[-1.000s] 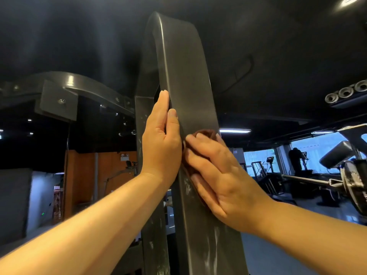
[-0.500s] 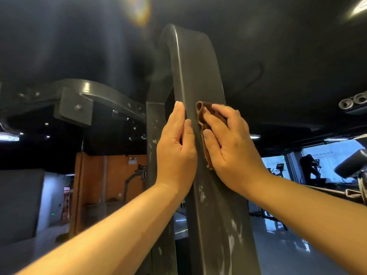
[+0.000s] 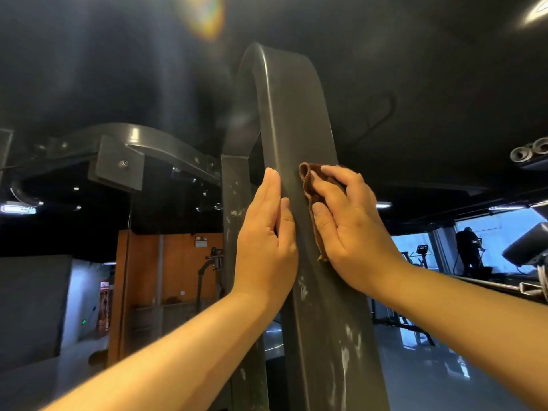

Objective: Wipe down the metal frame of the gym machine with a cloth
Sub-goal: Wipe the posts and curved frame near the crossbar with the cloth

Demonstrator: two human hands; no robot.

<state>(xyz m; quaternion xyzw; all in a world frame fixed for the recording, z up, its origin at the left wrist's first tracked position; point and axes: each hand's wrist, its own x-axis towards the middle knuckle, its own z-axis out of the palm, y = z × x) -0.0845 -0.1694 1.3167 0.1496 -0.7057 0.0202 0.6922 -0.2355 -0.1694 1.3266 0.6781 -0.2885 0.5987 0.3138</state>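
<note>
A tall dark grey metal frame (image 3: 293,120) of a gym machine rises in front of me and curves over at its top. White smears mark its lower face. My right hand (image 3: 353,226) presses a brown cloth (image 3: 311,191) flat against the frame's front face with straight fingers. The cloth shows along the hand's left edge and fingertips; the rest is hidden under the palm. My left hand (image 3: 267,241) rests with straight fingers against the frame's left edge, just beside the right hand.
A curved grey arm with a bolted plate (image 3: 118,161) branches off to the left at head height. Further gym machines (image 3: 525,250) and a person (image 3: 468,247) stand at the right by bright windows. An orange wall panel (image 3: 166,271) is behind on the left.
My right hand has slid the cloth up the frame's face, from below my left hand's fingers to level with them. The left hand has stayed on the frame's edge.
</note>
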